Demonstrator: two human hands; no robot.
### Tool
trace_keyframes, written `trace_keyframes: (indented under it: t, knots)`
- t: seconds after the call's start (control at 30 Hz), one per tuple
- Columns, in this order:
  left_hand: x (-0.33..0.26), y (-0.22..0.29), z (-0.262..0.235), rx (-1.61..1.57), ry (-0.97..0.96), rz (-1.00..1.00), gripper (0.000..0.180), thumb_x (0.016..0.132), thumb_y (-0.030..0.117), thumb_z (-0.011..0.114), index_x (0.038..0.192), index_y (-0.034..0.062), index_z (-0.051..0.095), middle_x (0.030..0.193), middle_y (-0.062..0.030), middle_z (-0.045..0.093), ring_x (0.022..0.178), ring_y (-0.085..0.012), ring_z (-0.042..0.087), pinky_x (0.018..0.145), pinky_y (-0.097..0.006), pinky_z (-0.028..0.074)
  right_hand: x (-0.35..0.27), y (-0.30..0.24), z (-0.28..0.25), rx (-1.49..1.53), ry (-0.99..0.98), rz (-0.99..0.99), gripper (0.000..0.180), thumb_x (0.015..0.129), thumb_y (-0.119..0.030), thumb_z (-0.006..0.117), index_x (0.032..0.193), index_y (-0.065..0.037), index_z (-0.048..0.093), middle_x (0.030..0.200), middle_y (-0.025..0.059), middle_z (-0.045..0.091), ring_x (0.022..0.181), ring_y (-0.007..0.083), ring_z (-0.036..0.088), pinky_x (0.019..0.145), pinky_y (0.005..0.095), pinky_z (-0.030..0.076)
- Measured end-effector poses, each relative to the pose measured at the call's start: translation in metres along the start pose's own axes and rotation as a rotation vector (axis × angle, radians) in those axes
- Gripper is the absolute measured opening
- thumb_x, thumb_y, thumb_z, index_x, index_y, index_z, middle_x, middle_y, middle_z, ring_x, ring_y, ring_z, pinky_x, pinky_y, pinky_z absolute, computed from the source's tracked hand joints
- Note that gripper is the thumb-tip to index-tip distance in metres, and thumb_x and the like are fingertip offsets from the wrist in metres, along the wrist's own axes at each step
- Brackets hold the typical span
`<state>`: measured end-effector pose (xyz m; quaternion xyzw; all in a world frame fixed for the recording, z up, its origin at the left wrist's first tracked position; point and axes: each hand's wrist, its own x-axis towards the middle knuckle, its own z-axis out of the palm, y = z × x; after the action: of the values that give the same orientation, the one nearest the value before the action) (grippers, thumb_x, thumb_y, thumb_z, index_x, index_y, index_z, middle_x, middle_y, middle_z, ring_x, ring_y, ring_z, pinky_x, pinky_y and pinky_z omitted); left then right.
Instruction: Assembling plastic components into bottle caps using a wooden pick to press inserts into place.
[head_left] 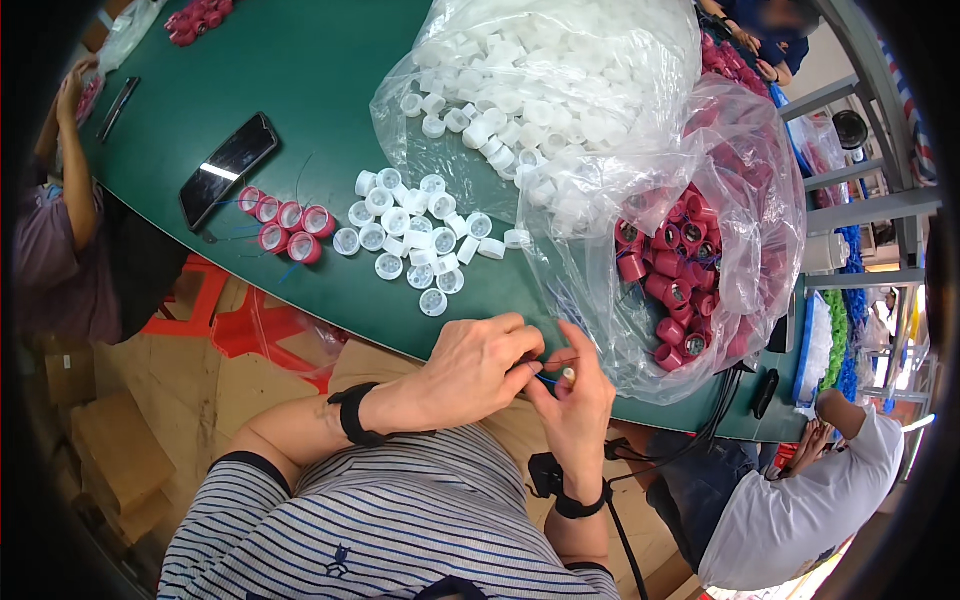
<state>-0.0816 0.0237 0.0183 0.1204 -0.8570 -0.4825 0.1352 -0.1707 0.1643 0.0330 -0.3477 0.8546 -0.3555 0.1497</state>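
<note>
Close together at the table's near edge, both my hands are closed in a pinch. My left hand [485, 365] grips a thin blue wire [545, 379] between thumb and fingertips. My right hand [580, 395] pinches the same wire's other side, with a small pale piece [568, 376] showing between its fingers; its kind is too small to tell. Just beyond lie several loose white translucent round caps [433, 302]. Left of them stand several red round cups [303, 247] with thin wires trailing out. My fingers partly hide what is held.
A large clear bag of white caps [545, 110] lies at the back. Right of my hands, an open clear bag holds red cups [675, 290]. A black phone [228, 170] rests on the green table [330, 100] at left. Other people sit at left and right; a red stool [265, 335] stands below.
</note>
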Motion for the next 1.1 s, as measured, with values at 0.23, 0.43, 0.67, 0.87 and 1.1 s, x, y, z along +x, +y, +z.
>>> trace_keyframes:
  t: [0.23, 0.43, 0.67, 0.87, 1.1]
  knots:
    - [0.002, 0.001, 0.011, 0.037, 0.065, 0.088, 0.008, 0.081, 0.004, 0.068, 0.087, 0.001, 0.064, 0.078, -0.0111, 0.062, 0.062, -0.0258, 0.064, 0.053, -0.035, 0.048, -0.012, 0.014, -0.011, 0.531, -0.031, 0.2, 0.061, 0.073, 0.01, 0.07, 0.131, -0.006, 0.056, 0.092, 0.0044, 0.063, 0.06, 0.0029, 0.05, 0.051, 0.0204, 0.041]
    - [-0.002, -0.001, 0.01, -0.301, 0.078, -0.037, 0.007, 0.084, -0.001, 0.067, 0.089, -0.0018, 0.062, 0.079, -0.0113, 0.067, 0.065, -0.0191, 0.068, 0.054, -0.03, 0.052, -0.008, 0.002, 0.02, 0.423, 0.006, 0.135, 0.05, 0.077, 0.012, 0.064, 0.125, -0.003, 0.059, 0.098, 0.0052, 0.064, 0.066, 0.0066, 0.056, 0.056, 0.0208, 0.046]
    - [-0.008, -0.005, 0.003, -0.352, 0.245, -0.051, 0.005, 0.083, 0.0, 0.07, 0.085, -0.0013, 0.066, 0.078, -0.0069, 0.065, 0.061, -0.0108, 0.062, 0.052, -0.025, 0.048, -0.005, 0.01, 0.022, 0.364, 0.022, 0.095, 0.039, 0.08, 0.009, 0.066, 0.117, -0.001, 0.064, 0.096, 0.0066, 0.069, 0.063, 0.0068, 0.057, 0.058, 0.0218, 0.047]
    - [-0.01, 0.0, 0.003, -0.406, 0.23, -0.102, 0.004, 0.084, 0.0, 0.07, 0.084, 0.0004, 0.066, 0.075, -0.0033, 0.061, 0.061, -0.0067, 0.056, 0.053, -0.021, 0.044, -0.004, -0.023, 0.022, 0.406, 0.157, 0.078, 0.026, 0.082, 0.008, 0.066, 0.107, 0.002, 0.066, 0.093, 0.0061, 0.071, 0.064, 0.0058, 0.061, 0.058, 0.0214, 0.049]
    - [-0.013, -0.007, 0.006, -0.568, 0.282, -0.158, 0.008, 0.089, 0.001, 0.067, 0.083, -0.0013, 0.062, 0.076, -0.0006, 0.062, 0.062, -0.0024, 0.054, 0.052, -0.02, 0.043, -0.008, -0.005, 0.029, 0.467, 0.14, 0.114, 0.018, 0.084, 0.007, 0.066, 0.101, 0.001, 0.066, 0.079, 0.0048, 0.068, 0.062, 0.0065, 0.061, 0.057, 0.0202, 0.047]
